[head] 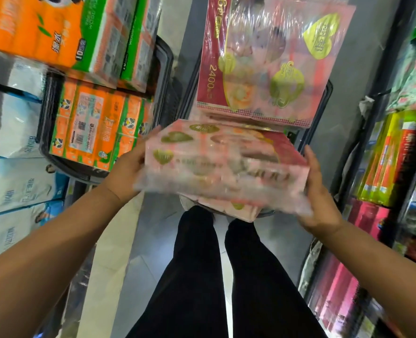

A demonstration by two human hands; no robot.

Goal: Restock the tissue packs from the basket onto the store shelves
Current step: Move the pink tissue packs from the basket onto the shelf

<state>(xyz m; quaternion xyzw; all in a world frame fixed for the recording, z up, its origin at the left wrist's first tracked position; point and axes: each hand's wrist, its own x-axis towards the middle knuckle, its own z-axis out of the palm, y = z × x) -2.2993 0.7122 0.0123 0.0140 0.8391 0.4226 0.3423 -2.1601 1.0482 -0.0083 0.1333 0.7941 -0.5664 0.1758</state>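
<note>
Mid-frame, the left hand (128, 167) and right hand (316, 191) clamp a pink pack (224, 164) just above the basket (324, 98), apparently lifting it out; next it needs a shelf (377, 132) slot.

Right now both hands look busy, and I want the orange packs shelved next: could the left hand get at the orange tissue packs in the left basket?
Probably not yet: the left hand grips the pink tissue pack. The orange tissue packs lie uncovered close beside it.
</note>
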